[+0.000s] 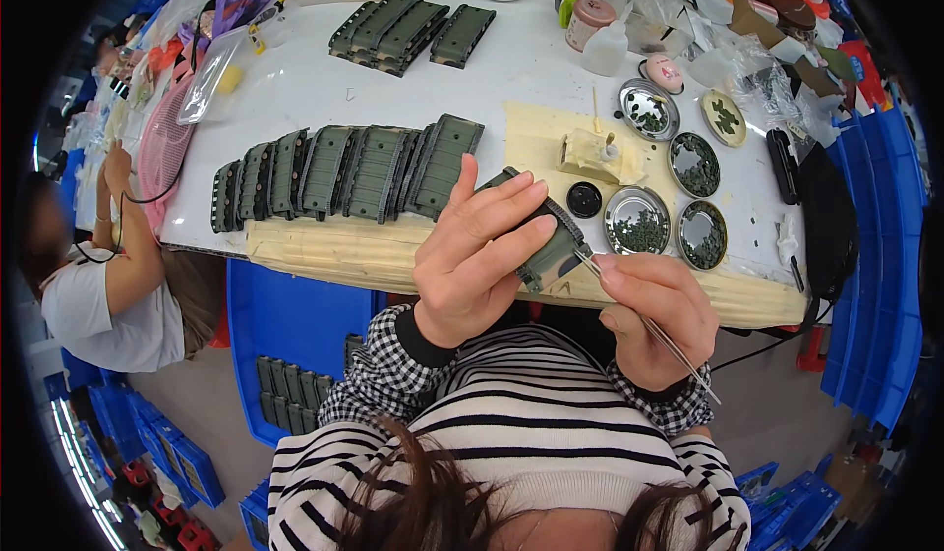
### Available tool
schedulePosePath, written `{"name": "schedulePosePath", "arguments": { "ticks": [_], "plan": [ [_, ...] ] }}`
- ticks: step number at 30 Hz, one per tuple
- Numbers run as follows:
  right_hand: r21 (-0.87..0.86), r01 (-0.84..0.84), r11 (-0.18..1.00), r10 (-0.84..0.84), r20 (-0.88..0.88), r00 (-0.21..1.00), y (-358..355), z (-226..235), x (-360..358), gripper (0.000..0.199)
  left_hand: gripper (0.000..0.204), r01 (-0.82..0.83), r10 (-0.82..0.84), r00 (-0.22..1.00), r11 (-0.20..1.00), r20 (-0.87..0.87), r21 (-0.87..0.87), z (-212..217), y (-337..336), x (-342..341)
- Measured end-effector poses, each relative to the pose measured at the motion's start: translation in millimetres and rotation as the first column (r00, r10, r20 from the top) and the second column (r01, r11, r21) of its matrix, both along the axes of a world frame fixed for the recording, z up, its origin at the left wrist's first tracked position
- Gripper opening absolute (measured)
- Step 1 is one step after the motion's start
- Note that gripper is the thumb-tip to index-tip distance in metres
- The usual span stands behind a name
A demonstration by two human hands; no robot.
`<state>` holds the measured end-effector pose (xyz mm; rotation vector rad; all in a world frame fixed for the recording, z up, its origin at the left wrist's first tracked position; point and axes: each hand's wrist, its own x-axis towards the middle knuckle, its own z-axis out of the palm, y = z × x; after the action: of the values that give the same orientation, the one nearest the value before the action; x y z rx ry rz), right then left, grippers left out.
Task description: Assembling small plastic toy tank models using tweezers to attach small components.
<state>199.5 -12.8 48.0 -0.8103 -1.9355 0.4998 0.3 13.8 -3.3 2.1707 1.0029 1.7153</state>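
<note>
Above the near edge of the white surface (551, 69), the left hand (472, 256) grips a dark green ribbed plastic part (553, 248), fingers wrapped over its top and thumb beneath, holding it tilted toward the person. The right hand (659, 320) is closed around thin metal tweezers (649, 325), whose tips meet the lower end of the part at its notched edge.

The part looks light and stiff, a moulded piece with raised ribs that give the fingers purchase; its long sides seem the safest place to hold, since the thin toothed edge could probably bend or snap under pressure. The tweezers are slim and smooth, likely to slip unless pinched near the middle.

Along the near edge runs a pale wooden board (344, 251), and on it stands a row of matching green parts (349, 173) leaning one against another. A second stack of green parts (413, 30) lies toward the far edge. Near the right edge sit several round metal dishes (637, 222) holding small dark green pieces, with a black round cap (584, 199) just beside them. A blue crate (295, 345) below the surface holds more green parts. Another person's arm (128, 246) rests at the left edge.
</note>
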Motion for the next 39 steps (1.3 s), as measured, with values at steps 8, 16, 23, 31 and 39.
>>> {"name": "schedulePosePath", "arguments": {
  "ticks": [8, 16, 23, 31, 39],
  "plan": [
    [-0.001, -0.008, 1.0, 0.008, 0.014, 1.0, 2.5, -1.0, -0.4, 0.036, 0.052, -0.025, 0.025, 1.0, 1.0, -0.017, -0.007, -4.5, -2.9, -1.1],
    [0.005, -0.035, 0.999, 0.035, 0.035, 0.999, 5.8, -2.8, 2.4, 0.037, 0.056, -0.012, 0.012, 1.0, 0.999, 0.011, -0.038, -5.9, -4.5, 0.8],
    [0.009, -0.037, 0.999, 0.037, 0.026, 0.999, 6.8, -5.2, 5.0, 0.037, 0.055, -0.002, 0.003, 1.0, 0.999, 0.016, -0.049, -6.0, -3.7, 2.6],
    [-0.035, 0.076, 0.996, -0.082, -0.194, 0.978, 12.3, -7.3, 10.1, 0.027, 0.02, 0.281, -0.153, 0.939, 0.86, 0.308, -0.427, 8.1, 2.7, -2.4],
    [-0.102, 0.138, 0.985, -0.158, -0.22, 0.963, 10.0, -14.4, 13.7, 0.023, 0.018, 0.44, -0.075, 0.819, 0.719, 0.569, -0.538, 21.3, 2.6, 0.3]
  ]
}}
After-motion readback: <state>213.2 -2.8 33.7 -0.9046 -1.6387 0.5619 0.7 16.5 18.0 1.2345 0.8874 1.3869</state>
